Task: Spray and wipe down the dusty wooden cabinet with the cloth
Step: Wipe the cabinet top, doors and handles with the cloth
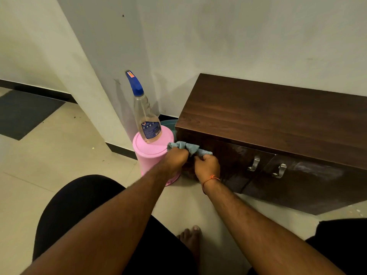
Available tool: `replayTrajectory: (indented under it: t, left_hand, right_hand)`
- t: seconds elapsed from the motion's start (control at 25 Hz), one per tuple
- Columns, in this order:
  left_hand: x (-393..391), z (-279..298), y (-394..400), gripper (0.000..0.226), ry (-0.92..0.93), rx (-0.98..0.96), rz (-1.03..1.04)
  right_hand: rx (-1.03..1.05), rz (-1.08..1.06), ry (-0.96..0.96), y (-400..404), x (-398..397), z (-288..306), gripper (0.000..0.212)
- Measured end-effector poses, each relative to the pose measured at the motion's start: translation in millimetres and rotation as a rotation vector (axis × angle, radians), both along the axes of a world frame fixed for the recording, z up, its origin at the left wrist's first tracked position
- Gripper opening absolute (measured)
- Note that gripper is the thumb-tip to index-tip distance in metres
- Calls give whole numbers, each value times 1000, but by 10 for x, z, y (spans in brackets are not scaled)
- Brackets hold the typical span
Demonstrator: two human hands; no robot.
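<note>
A low dark wooden cabinet (278, 116) stands against the wall at the right, with two metal handles on its front doors and a pale dusty smear on the right door. Both hands hold a bunched blue-grey cloth (184, 147) against the cabinet's front left corner. My left hand (175, 158) grips the cloth's left end, my right hand (207, 165) its right end. A clear spray bottle (147, 120) with a blue nozzle stands upright on an upturned pink bucket (151, 153), just left of the cabinet.
A white wall column rises behind the bucket. A teal container (168, 123) peeks out between bucket and cabinet. A dark floor mat (25, 114) lies at the far left on the tiled floor. My knees and a bare foot (190, 237) fill the foreground.
</note>
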State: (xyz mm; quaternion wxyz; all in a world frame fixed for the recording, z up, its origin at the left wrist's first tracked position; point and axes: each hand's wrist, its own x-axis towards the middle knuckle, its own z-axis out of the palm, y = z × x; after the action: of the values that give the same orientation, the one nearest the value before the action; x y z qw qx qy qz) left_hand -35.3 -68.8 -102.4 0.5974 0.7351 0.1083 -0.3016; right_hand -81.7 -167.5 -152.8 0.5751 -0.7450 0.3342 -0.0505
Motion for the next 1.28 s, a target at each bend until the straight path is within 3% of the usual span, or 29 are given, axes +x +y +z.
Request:
replayTrajectory:
  t: [0.16, 0.2, 0.36, 0.52, 0.68, 0.88, 0.96, 1.16, 1.28]
  left_hand:
    - [8, -311, -72, 34, 35, 140, -233]
    - [61, -404, -127, 34, 38, 156, -238]
    - [-129, 89, -384, 26, -28, 49, -162]
    - [-285, 265, -597, 25, -247, 45, -138]
    - [-442, 198, -740, 29, -328, 125, -142]
    - [-531, 36, -843, 26, -268, 145, -412]
    - [-507, -6, -882, 26, -218, 98, -405]
    - [-543, 213, -1036, 22, -340, 77, -297]
    - [-560, 263, -1063, 21, -400, 73, -273]
  right_hand:
    - [422, -32, 96, -91, -109, -113, 15]
    - [411, -57, 71, -140, -130, -123, 18]
    - [-20, -211, -201, -192, -308, -9, 27]
    - [-166, -323, -464, -330, -432, 265, 33]
    - [-299, -284, -402, -481, -506, 221, 33]
    - [-156, -339, -88, -624, -605, -55, 35]
    - [-124, -351, -6, -648, -615, -16, 39]
    - [-248, -446, -251, -701, -642, 248, 37]
    - [-293, -460, -290, -701, -635, 289, 36]
